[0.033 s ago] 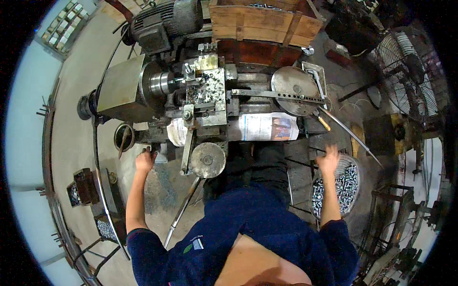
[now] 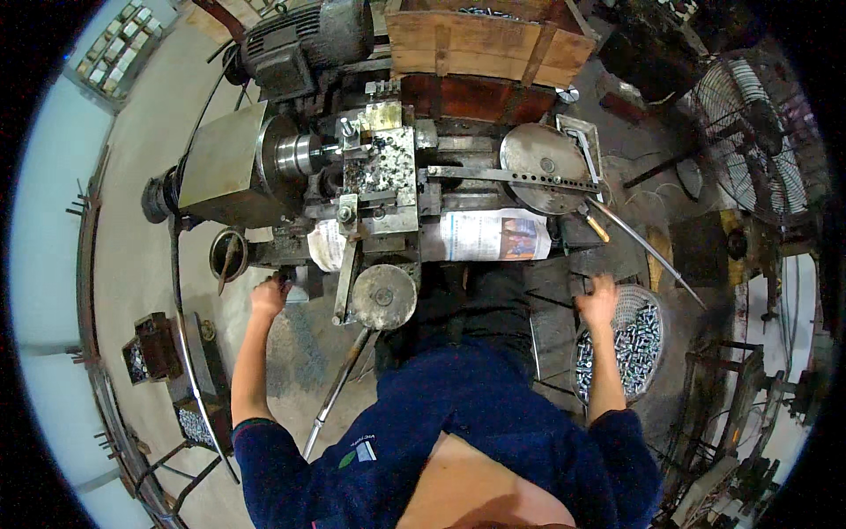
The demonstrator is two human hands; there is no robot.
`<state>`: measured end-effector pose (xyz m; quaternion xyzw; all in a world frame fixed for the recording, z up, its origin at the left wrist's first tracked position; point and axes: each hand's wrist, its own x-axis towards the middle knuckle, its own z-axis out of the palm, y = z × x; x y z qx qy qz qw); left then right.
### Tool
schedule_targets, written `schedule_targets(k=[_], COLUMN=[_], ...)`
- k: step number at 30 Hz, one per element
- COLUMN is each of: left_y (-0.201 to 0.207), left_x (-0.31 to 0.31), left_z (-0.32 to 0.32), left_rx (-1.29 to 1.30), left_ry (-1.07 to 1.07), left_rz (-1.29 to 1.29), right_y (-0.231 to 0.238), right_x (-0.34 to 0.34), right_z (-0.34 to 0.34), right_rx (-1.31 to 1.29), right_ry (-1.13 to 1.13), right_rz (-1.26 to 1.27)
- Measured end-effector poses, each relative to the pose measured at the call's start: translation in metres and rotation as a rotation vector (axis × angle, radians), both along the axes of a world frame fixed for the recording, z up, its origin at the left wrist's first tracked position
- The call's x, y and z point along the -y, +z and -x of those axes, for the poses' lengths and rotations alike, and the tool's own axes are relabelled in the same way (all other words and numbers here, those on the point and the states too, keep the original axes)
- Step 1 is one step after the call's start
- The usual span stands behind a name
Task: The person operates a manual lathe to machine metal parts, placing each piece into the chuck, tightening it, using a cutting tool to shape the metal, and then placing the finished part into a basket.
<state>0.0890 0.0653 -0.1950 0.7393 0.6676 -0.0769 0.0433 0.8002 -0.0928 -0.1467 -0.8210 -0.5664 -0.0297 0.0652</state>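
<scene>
My left hand (image 2: 270,294) is beside the lathe's front left edge, its fingers curled around something dark that I cannot make out. My right hand (image 2: 597,300) hovers over the far left rim of a mesh basket (image 2: 631,299) filled with shiny bolts (image 2: 638,344). Its fingers are bent together, and whatever they hold is too small or hidden to name. Before me stands the lathe, with a chuck (image 2: 297,156) at left and a chip-strewn tool slide (image 2: 388,163) in the middle. A round metal disc (image 2: 384,297) on a lever sits between my arms.
Newspaper (image 2: 480,236) covers part of the machine's front. A large disc (image 2: 545,163) with a perforated bar lies at right. Behind are a motor (image 2: 304,44) and a wooden crate (image 2: 489,44). Boxes of small parts (image 2: 196,423) stand at left, a fan (image 2: 749,141) far right.
My right hand has shifted slightly left over the basket rim. The left hand and the machine look almost the same.
</scene>
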Motion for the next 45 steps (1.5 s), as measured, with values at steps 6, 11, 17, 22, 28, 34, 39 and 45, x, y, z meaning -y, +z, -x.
schedule_targets(k=[6,11,17,22,28,34,39,45], left_y=[-0.066,-0.041,-0.058,0.064,0.205,0.154,0.169,0.149], left_x=[0.008,0.0,0.025,0.02,0.08,0.129,0.139,0.15], left_z=[-0.048,-0.01,0.003,0.016,0.098,0.097,0.008,0.043], left_rx=[0.148,0.052,0.049,0.358,0.208,0.216,0.168,0.222], left_ry=[0.616,0.106,0.273,0.266,0.417,1.059,0.979,0.702], left_rz=[-0.177,0.034,-0.055,0.17,-0.557,-0.352,-0.393,-0.414], right_y=[0.002,0.063,0.168,0.211,0.208,0.192,0.192,0.21], right_x=[0.003,-0.039,-0.152,-0.234,-0.285,-0.308,-0.309,-0.295], right_z=[0.048,0.05,0.13,0.259,0.369,0.379,0.384,0.371], right_rx=[-0.361,-0.448,-0.428,-0.387,0.211,0.239,0.23,0.131], right_ry=[0.116,0.095,0.578,1.147,1.222,1.222,1.232,1.232], right_rz=[-0.049,0.018,-0.251,-0.411,-0.143,-0.02,0.016,-0.207])
